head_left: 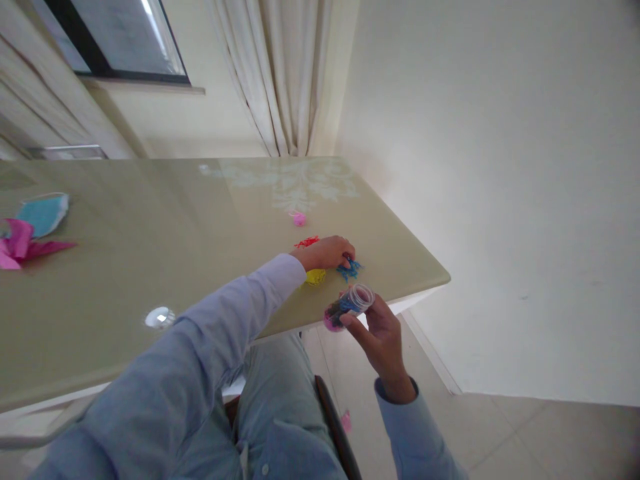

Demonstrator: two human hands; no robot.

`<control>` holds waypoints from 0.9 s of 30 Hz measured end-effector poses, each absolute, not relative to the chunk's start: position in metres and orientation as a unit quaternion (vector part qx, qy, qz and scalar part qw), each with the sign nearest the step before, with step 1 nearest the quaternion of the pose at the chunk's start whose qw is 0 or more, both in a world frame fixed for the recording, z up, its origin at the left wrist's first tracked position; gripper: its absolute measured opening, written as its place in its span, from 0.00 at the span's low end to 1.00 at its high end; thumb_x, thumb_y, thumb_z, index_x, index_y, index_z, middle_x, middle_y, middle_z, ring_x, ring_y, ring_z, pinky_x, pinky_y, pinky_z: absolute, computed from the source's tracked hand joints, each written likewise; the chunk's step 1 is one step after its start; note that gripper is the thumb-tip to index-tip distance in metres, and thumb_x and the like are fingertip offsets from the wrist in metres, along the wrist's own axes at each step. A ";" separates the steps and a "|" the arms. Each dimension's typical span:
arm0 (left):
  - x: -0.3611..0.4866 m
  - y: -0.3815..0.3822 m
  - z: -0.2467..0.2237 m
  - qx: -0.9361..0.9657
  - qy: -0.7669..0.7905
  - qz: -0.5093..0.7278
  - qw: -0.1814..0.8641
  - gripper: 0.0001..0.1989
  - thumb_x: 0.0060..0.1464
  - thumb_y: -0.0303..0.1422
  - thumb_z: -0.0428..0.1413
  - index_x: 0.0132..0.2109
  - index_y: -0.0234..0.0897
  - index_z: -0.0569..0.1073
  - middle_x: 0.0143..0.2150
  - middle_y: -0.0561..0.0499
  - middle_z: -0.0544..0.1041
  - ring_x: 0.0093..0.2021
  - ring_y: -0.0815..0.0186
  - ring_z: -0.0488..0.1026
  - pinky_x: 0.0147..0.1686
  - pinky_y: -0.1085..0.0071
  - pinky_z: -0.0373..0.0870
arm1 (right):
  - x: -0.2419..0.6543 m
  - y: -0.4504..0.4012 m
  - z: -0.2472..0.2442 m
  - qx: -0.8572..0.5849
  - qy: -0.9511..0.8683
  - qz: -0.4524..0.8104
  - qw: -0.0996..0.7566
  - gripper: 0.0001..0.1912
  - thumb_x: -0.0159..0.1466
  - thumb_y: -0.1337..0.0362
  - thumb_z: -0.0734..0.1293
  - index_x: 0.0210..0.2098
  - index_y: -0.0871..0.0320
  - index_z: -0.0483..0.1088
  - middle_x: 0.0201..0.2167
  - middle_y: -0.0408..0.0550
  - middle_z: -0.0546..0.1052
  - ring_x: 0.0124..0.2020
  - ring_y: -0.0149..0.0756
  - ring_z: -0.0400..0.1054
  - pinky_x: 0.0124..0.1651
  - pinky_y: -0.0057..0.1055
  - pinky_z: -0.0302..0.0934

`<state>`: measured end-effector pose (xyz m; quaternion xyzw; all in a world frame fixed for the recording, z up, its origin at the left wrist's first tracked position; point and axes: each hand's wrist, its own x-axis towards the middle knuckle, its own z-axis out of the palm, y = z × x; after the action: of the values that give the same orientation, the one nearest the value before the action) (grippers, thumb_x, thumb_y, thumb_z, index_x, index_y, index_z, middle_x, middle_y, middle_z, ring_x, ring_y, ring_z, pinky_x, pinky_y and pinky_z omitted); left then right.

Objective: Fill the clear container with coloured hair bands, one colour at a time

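Observation:
My left hand (330, 253) reaches across the table with its fingers pinched down on a small heap of thin blue bands (351, 270); how many are between the fingertips is hidden. Just past the table's front edge, my right hand (377, 337) grips a clear jar (361, 298), tilted with its uncapped mouth up and to the right. Dark, blue and pink pieces fill the lower part of that jar. Beside my left wrist lies a yellow heap (316, 277), partly covered by the sleeve. Red bands (307, 241) lie just beyond the same hand.
A pink item with a thin loop (299, 219) lies farther back on the table (150, 267). Near the left forearm is a shiny clear lid-like piece (160, 318). At far left are a blue face mask (44, 215) and pink folded paper (23, 245). A wall (500, 200) stands at right.

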<state>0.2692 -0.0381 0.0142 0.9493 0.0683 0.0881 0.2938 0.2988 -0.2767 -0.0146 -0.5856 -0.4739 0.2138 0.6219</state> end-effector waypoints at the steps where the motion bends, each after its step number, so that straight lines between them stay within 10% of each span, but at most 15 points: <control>1: 0.269 -0.037 0.014 0.948 0.072 0.095 0.295 0.05 0.48 0.25 0.64 0.34 0.38 0.83 0.35 0.48 0.83 0.38 0.62 0.77 0.43 0.69 0.67 | 0.298 -0.276 -0.015 -0.586 -0.474 0.215 0.621 0.20 0.62 0.57 0.75 0.52 0.52 0.74 0.45 0.51 0.81 0.44 0.44 0.77 0.51 0.44 0.71; 27: 0.194 -0.036 0.041 0.536 0.244 0.288 0.755 0.14 0.40 0.29 0.73 0.35 0.30 0.79 0.29 0.51 0.80 0.28 0.72 0.75 0.33 0.73 0.75 | 0.266 -0.234 -0.001 -0.551 -0.519 0.231 0.612 0.21 0.61 0.56 0.75 0.52 0.52 0.75 0.47 0.51 0.81 0.46 0.43 0.77 0.53 0.42 0.71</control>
<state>0.1944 -0.0361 0.0405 0.5364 0.2439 0.2877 0.7550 0.2657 -0.2336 -0.0009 -0.5509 -0.5187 0.2308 0.6118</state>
